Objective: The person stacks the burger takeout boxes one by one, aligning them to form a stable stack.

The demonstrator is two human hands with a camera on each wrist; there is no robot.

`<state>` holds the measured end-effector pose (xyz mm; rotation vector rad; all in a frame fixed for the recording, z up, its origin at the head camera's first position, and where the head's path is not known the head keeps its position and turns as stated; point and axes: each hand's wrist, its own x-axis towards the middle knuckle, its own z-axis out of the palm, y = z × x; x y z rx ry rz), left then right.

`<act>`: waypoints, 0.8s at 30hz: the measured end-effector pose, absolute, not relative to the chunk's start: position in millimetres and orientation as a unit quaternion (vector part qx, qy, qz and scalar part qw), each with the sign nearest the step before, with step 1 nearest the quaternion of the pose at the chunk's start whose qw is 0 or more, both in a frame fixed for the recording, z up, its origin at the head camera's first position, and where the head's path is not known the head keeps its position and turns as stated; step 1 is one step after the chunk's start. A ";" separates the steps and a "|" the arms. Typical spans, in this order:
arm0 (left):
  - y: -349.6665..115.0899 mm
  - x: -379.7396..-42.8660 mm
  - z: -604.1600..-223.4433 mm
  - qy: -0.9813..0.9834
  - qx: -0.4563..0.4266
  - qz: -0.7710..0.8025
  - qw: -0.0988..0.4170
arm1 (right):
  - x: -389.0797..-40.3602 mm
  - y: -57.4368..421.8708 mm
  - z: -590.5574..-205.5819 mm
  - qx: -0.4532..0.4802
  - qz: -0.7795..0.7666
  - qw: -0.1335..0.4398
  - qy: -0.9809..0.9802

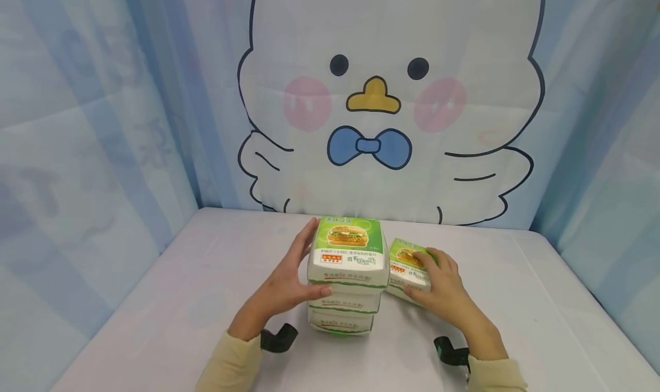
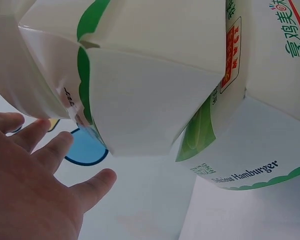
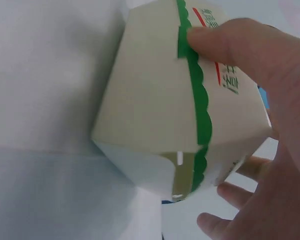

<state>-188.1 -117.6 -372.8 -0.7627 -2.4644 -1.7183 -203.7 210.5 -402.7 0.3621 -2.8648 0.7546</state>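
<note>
Three white-and-green hamburger boxes stand in a stack (image 1: 342, 303), the top hamburger box (image 1: 350, 260) showing a burger picture on its lid. My left hand (image 1: 281, 283) is at the stack's left side, its thumb by the front and its fingers reaching up along the top box. In the left wrist view those fingers (image 2: 55, 155) look spread and fairly straight beside the cartons. To the right of the stack, a separate hamburger box (image 1: 407, 274) is gripped by my right hand (image 1: 448, 289). The right wrist view shows the thumb pressing its green-edged front (image 3: 155, 85); other fingertips go behind it.
The boxes are on a white-covered table (image 1: 515, 300) near its back edge. Behind hangs a curtain (image 1: 479, 54) printed with a cartoon bird, with blue side curtains (image 1: 87, 122). Black wrist mounts (image 1: 278, 338) are under both wrists.
</note>
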 end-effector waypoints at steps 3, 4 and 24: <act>-118.4 -188.1 -373.5 -0.795 -0.248 -0.554 0.023 | -203.7 213.2 -402.3 0.115 0.260 0.071 -0.956; -118.7 -188.1 -373.7 -0.794 -0.248 -0.554 0.023 | -203.5 214.1 -401.9 0.114 0.263 0.068 -0.956; -115.1 -186.3 -370.5 -0.783 -0.262 -0.564 0.024 | -203.2 221.8 -402.7 0.084 0.280 -0.003 -0.956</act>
